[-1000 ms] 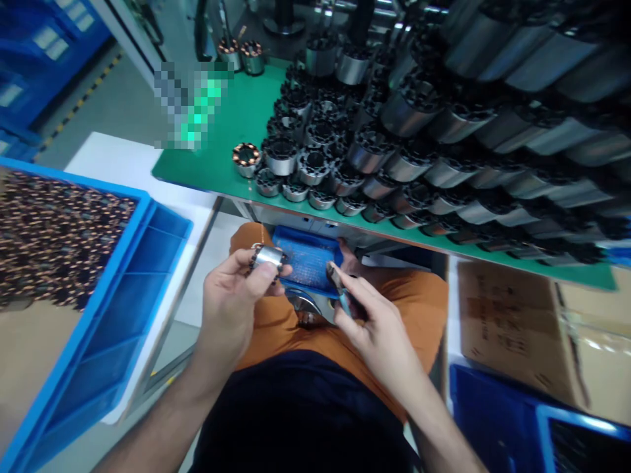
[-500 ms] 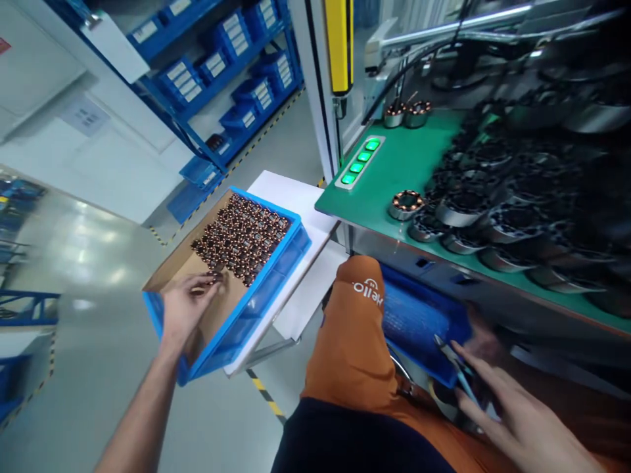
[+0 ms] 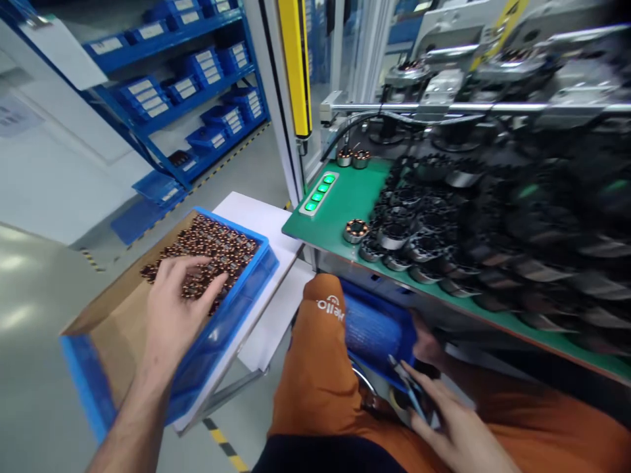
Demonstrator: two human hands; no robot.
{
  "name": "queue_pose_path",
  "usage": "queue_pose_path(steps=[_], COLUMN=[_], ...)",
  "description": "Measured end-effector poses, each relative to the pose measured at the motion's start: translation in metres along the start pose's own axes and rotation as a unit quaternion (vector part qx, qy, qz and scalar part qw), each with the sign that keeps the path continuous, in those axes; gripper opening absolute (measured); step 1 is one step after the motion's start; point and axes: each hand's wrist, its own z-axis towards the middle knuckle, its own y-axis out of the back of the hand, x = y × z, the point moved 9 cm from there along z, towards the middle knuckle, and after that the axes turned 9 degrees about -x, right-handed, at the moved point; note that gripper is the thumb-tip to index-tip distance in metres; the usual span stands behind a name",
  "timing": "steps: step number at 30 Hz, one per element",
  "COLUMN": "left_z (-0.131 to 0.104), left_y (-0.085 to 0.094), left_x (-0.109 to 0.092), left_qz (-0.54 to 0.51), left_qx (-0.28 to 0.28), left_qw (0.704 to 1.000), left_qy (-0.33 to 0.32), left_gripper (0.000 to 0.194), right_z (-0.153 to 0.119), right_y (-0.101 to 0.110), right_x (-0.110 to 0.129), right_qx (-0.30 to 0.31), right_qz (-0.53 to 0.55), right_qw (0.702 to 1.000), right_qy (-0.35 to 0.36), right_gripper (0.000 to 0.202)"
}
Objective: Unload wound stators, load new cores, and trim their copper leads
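Note:
Over the blue bin (image 3: 235,305) on the left, my left hand (image 3: 175,305) has its thumb and fingers spread above small copper-wound parts (image 3: 221,243). The parts stand packed at the bin's far end, and brown cardboard (image 3: 123,335) lines the near end. I see nothing held between those fingers. My right hand (image 3: 451,410), low on the right beside my knee, is wrapped round pliers (image 3: 409,389) with light blue handles. The tool points up and left, over a blue tray (image 3: 374,325) under the bench.
A green bench top (image 3: 340,246) carries rows of dark and metal rings (image 3: 394,233), a copper-wound ring (image 3: 355,230) and lit green buttons (image 3: 320,192). A yellow-marked post (image 3: 296,72) rises at its corner. Blue shelving (image 3: 148,118) stands behind.
The camera view has turned right. My left hand has moved from the cardboard to over the packed parts, and its fingers have opened from a pinch. My right hand still holds the pliers.

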Motion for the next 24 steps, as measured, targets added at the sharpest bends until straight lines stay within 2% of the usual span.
queue_pose_path(steps=[2,3,5,6,8,9,11,12,14,16,18,21,24], left_z=[0.008,0.009,0.014,0.015,0.021,0.023,0.029,0.032,0.034,0.026,0.006,-0.037,-0.074], left_y=[-0.029,-0.05,-0.088,-0.113,-0.152,-0.167,-0.181,-0.181,-0.171,-0.151,-0.128,-0.096,-0.08], left_x=[-0.081,-0.116,-0.169,-0.185,-0.204,-0.207,-0.205,-0.2,-0.186,-0.175,-0.176,-0.2,-0.229], left_qz=[-0.112,-0.149,-0.237,-0.256,-0.275,-0.28,-0.292,-0.299,-0.316,-0.332,-0.347,-0.366,-0.387], left_qx=[0.026,0.061,0.105,0.155,0.198,0.213,0.214,0.207,0.179,0.155,0.147,0.154,0.187], left_qw=[0.982,0.965,0.929,0.915,0.898,0.893,0.891,0.895,0.909,0.918,0.917,0.9,0.88], left_qy=[-0.15,-0.209,-0.266,-0.27,-0.279,-0.282,-0.273,-0.257,-0.203,-0.149,-0.13,-0.178,-0.203], left_gripper=[0.027,0.024,0.026,0.029,0.027,0.023,0.015,0.014,0.016,0.015,0.011,0.012,0.017], right_z=[-0.002,-0.003,-0.006,-0.008,-0.013,-0.017,-0.024,-0.028,-0.035,-0.041,-0.045,-0.048,-0.045], right_y=[0.004,0.008,0.016,0.02,0.029,0.034,0.04,0.043,0.045,0.046,0.048,0.053,0.067], right_x=[0.019,0.028,0.041,0.045,0.046,0.044,0.036,0.033,0.028,0.03,0.038,0.065,0.109], right_qx=[0.021,0.025,0.024,0.019,0.002,-0.009,-0.035,-0.045,-0.058,-0.068,-0.079,-0.091,-0.12], right_qz=[-0.009,-0.012,-0.016,-0.016,-0.02,-0.023,-0.022,-0.016,0.001,0.015,0.023,0.035,0.055], right_qw=[1.0,1.0,0.999,1.0,0.999,0.999,0.998,0.998,0.997,0.996,0.995,0.994,0.991], right_qy=[-0.011,-0.014,-0.017,-0.019,-0.025,-0.031,-0.044,-0.049,-0.053,-0.051,-0.051,-0.042,0.007], right_gripper=[0.07,0.07,0.069,0.069,0.068,0.067,0.064,0.062,0.059,0.058,0.058,0.057,0.056])
